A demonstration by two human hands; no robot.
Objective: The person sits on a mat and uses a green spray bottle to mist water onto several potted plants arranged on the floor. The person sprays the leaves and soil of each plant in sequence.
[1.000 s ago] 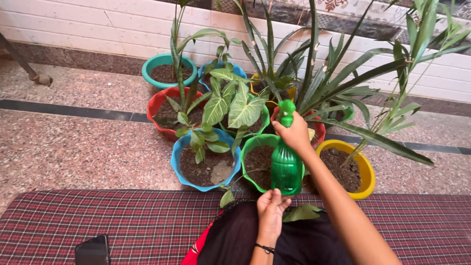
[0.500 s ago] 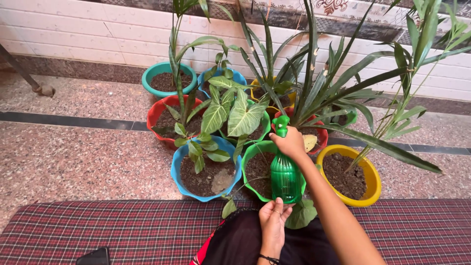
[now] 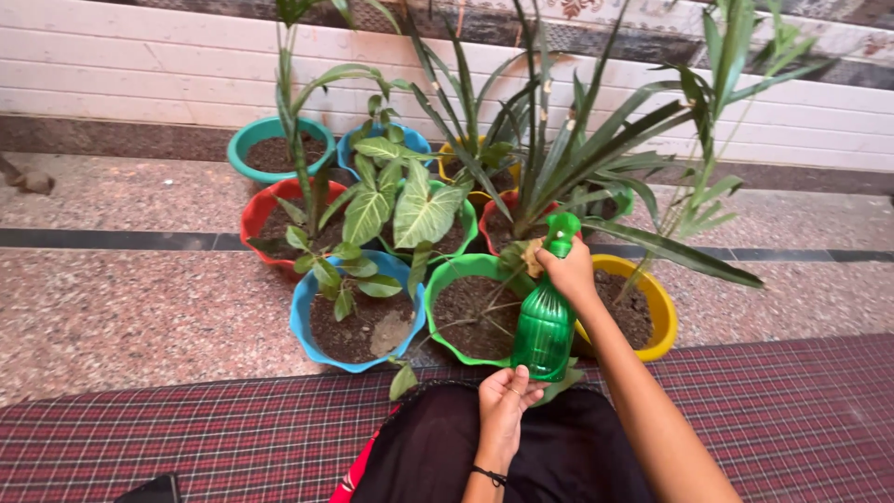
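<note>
While my right hand (image 3: 570, 272) wraps the neck of the green spray bottle (image 3: 545, 326), fingers curled tight around it just under the nozzle, my left hand (image 3: 504, 402) sits at the bottle's base, fingers bent and pressed together, fingertips touching the bottom edge. I hold the bottle nearly upright, tilted a little to the right at the top, above the near rim of the green pot (image 3: 445, 279) and in front of the yellow pot (image 3: 657, 307). Its nozzle (image 3: 561, 228) points away from me toward the long-leaved plant (image 3: 568, 158). I cannot tell whether a finger rests on the trigger.

Left of the green pot stands a blue pot (image 3: 307, 326) with dark soil and a small leafy stem. Behind it is a red pot (image 3: 256, 210), and farther back a teal pot (image 3: 244, 144) near the white tiled wall (image 3: 140, 65). A plant with broad pale-veined leaves (image 3: 424, 210) rises between the blue and green pots. All pots stand close together on a speckled stone floor (image 3: 121, 298).

My lap, in black cloth (image 3: 447, 456), lies under both arms, and a thin black band (image 3: 489, 476) circles my left wrist. I sit on a red plaid mat (image 3: 214, 438) that runs across the near edge. A dark flat object shows at the bottom left edge, mostly cut off.
</note>
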